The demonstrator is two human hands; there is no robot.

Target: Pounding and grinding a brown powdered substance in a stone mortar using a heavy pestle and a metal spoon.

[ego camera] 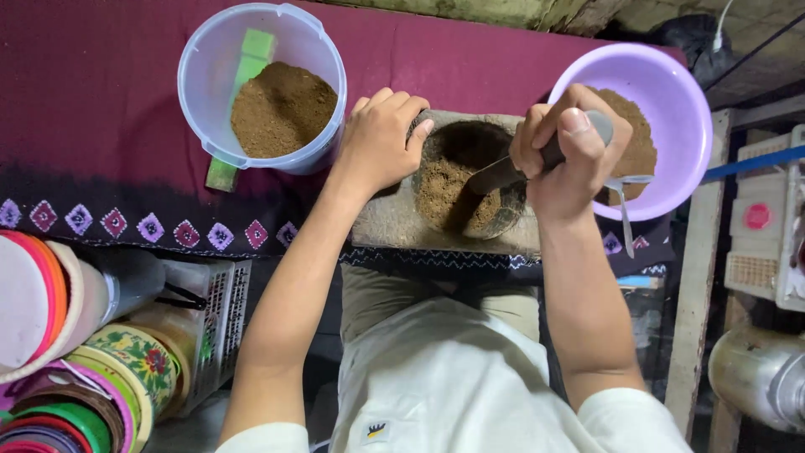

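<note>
A stone mortar (401, 220) with brown powder (444, 195) in its round hollow sits on the maroon cloth in front of me. My left hand (381, 138) rests on the mortar's left rim, fingers curled over the edge. My right hand (563, 151) is closed around a metal pestle (495, 174), whose lower end slants down into the powder. A clear plastic tub (210, 75) at the upper left holds brown powder and a green scoop (251, 59). The purple bowl (683, 117) at the right also holds brown powder, with a spoon (625, 214) over its near rim.
The maroon cloth (101, 126) has a band of purple diamond patterns along its near edge. Stacked round tins and lids (75, 369) and a white mesh basket (220, 306) lie at the lower left. A white crate (767, 226) and a metal vessel (759, 373) stand at the right.
</note>
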